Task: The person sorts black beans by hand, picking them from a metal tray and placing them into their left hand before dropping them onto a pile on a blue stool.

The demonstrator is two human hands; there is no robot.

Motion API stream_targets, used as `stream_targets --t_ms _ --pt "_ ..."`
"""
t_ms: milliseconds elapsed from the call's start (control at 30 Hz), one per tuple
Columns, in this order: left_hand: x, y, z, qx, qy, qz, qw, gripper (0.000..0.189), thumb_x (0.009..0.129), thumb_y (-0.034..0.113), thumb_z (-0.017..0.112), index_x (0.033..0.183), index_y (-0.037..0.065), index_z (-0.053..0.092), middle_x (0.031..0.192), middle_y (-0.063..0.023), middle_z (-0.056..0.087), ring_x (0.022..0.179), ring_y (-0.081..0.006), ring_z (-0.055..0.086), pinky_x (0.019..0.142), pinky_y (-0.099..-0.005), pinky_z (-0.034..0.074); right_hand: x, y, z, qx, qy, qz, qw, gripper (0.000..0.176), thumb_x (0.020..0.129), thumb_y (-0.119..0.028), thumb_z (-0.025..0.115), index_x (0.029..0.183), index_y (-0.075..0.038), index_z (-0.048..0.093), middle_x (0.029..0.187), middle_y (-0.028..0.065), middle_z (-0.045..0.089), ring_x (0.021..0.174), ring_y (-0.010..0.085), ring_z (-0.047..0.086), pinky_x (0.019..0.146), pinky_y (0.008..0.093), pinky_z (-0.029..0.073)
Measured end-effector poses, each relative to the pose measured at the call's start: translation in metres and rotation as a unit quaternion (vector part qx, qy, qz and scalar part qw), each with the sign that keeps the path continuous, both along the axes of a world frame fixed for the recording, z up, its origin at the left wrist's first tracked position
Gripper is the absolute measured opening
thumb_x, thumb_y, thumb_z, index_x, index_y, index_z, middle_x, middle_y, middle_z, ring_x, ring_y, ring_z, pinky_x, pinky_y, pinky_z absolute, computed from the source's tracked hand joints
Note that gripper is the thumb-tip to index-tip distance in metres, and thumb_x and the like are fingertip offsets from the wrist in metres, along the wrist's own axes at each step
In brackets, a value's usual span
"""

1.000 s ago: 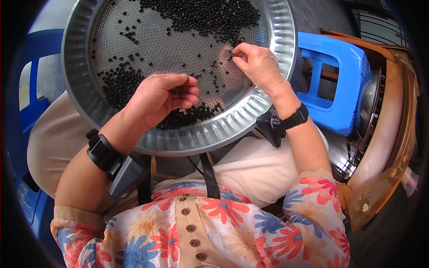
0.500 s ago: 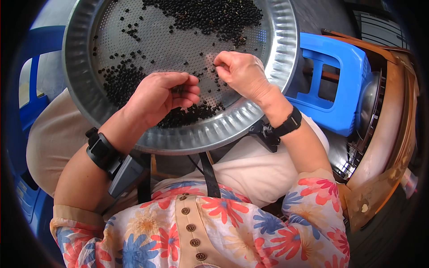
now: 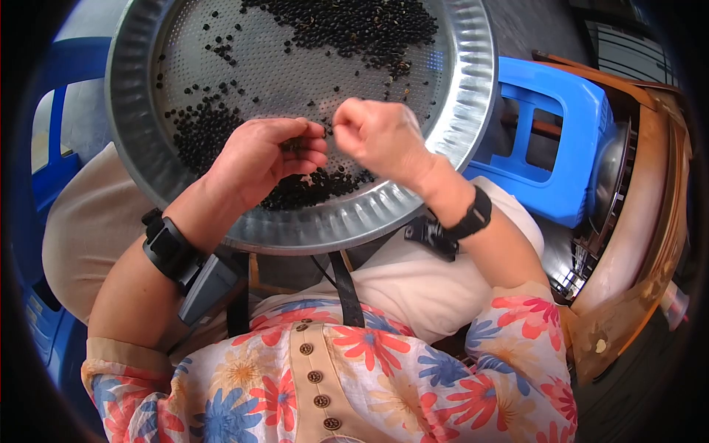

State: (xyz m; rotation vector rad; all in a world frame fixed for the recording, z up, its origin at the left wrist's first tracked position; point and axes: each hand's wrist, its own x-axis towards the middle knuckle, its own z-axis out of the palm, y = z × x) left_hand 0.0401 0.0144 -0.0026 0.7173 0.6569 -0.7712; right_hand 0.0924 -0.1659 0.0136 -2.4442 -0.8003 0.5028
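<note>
A round metal tray (image 3: 458, 103) with a fluted rim and small perforations holds black beans, with one large pile (image 3: 354, 29) at the far side and others at the near left. Over the near part of the tray is my left hand (image 3: 269, 151), palm turned inward and fingers curled round several dark beans that partly show. Just right of its fingertips hovers my right hand (image 3: 380, 136), its thumb and fingers pinched together; whatever is between them is too small to make out.
A blue plastic stool (image 3: 569, 111) stands right of the tray, beside a brown wooden piece of furniture (image 3: 628, 221). Another blue seat (image 3: 55, 177) is at the left. The tray rests over my lap, with black straps below it.
My right hand has moved left, close to my left hand's fingertips, and its fingers look more tightly closed. My left hand has hardly moved. The tray has shifted very slightly right.
</note>
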Motion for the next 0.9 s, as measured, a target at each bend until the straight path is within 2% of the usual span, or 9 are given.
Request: stream_targets --t_ms 67,133,200,267,367,500,600,800,900 --pt "-0.002 -0.002 -0.007 -0.001 0.017 0.036 0.999 0.023 0.09 0.013 0.046 0.093 -0.006 0.058 0.083 -0.0115 0.062 0.071 -0.0174 0.062 0.062 -0.0263 0.052 -0.014 0.009 0.006 0.027 -0.007 0.019 0.999 0.013 0.078 -0.02 0.057 0.072 -0.008 0.055 0.067 0.0098 0.06 0.064 0.0279 0.061 0.059 0.0381 0.049" --pt "-0.003 -0.005 -0.008 -0.014 0.015 0.015 1.0 0.022 0.09 0.012 0.046 0.093 -0.006 0.058 0.083 -0.0115 0.062 0.07 -0.0175 0.062 0.062 -0.0264 0.052 -0.022 0.01 0.009 0.05 0.003 0.104 0.993 0.017 0.079 -0.023 0.057 0.071 -0.008 0.054 0.068 0.0093 0.06 0.064 0.0274 0.061 0.058 0.0375 0.048" --pt "-0.003 -0.005 -0.006 -0.022 0.014 0.0 1.0 0.022 0.09 0.012 0.046 0.093 -0.007 0.058 0.083 -0.0116 0.062 0.069 -0.0175 0.062 0.062 -0.0264 0.052 -0.01 0.0 0.004 0.047 -0.002 0.096 0.994 0.018 0.079 -0.025 0.058 0.072 -0.009 0.055 0.071 0.0087 0.061 0.066 0.0267 0.061 0.057 0.037 0.048" --pt "-0.002 -0.001 -0.002 -0.011 -0.01 -0.03 0.999 0.024 0.092 0.014 0.043 0.094 -0.005 0.058 0.084 -0.0106 0.062 0.074 -0.0169 0.062 0.067 -0.0263 0.051 0.008 -0.014 0.005 0.015 0.007 -0.026 1.0 0.015 0.079 -0.023 0.058 0.074 -0.009 0.057 0.072 0.0074 0.062 0.069 0.0261 0.061 0.061 0.0367 0.048" --pt "0.001 -0.001 0.002 -0.005 -0.007 -0.019 1.0 0.023 0.092 0.013 0.044 0.093 -0.005 0.057 0.083 -0.0109 0.062 0.072 -0.0172 0.062 0.065 -0.0261 0.052 0.024 -0.034 -0.006 -0.056 -0.052 -0.049 0.996 0.013 0.079 -0.022 0.058 0.075 -0.01 0.059 0.074 0.0067 0.062 0.072 0.0261 0.061 0.064 0.0377 0.048" --pt "0.002 -0.002 0.001 -0.003 -0.006 -0.025 1.0 0.022 0.091 0.013 0.044 0.093 -0.004 0.058 0.082 -0.0113 0.062 0.07 -0.0175 0.062 0.064 -0.0262 0.052 0.026 -0.037 -0.009 -0.088 -0.041 -0.066 0.993 0.013 0.079 -0.021 0.056 0.076 -0.009 0.06 0.077 0.0065 0.063 0.074 0.0263 0.061 0.067 0.0386 0.047" --pt "0.002 -0.002 0.003 0.001 -0.002 -0.02 1.0 0.022 0.091 0.013 0.045 0.093 -0.004 0.058 0.082 -0.0114 0.062 0.07 -0.0175 0.062 0.064 -0.0261 0.052 0.026 -0.039 -0.017 -0.101 -0.075 -0.046 0.991 0.01 0.079 -0.016 0.059 0.078 -0.007 0.062 0.073 0.0105 0.063 0.066 0.0247 0.062 0.061 0.0335 0.049" --pt "0.002 -0.001 0.003 -0.001 -0.007 -0.022 1.0 0.022 0.091 0.013 0.045 0.093 -0.004 0.058 0.082 -0.0113 0.062 0.07 -0.0175 0.062 0.064 -0.0259 0.052 0.026 -0.032 -0.017 -0.075 -0.038 -0.046 0.995 0.01 0.078 -0.015 0.057 0.077 -0.005 0.061 0.069 0.011 0.062 0.064 0.0249 0.062 0.061 0.0344 0.049" --pt "0.002 -0.001 0.003 -0.003 -0.007 -0.021 1.0 0.022 0.091 0.013 0.044 0.093 -0.004 0.059 0.082 -0.0112 0.063 0.07 -0.0175 0.063 0.063 -0.0258 0.052 0.023 -0.029 -0.017 -0.052 -0.023 -0.051 0.997 0.01 0.078 -0.017 0.056 0.075 -0.008 0.06 0.07 0.0097 0.062 0.069 0.0282 0.061 0.065 0.0386 0.048"
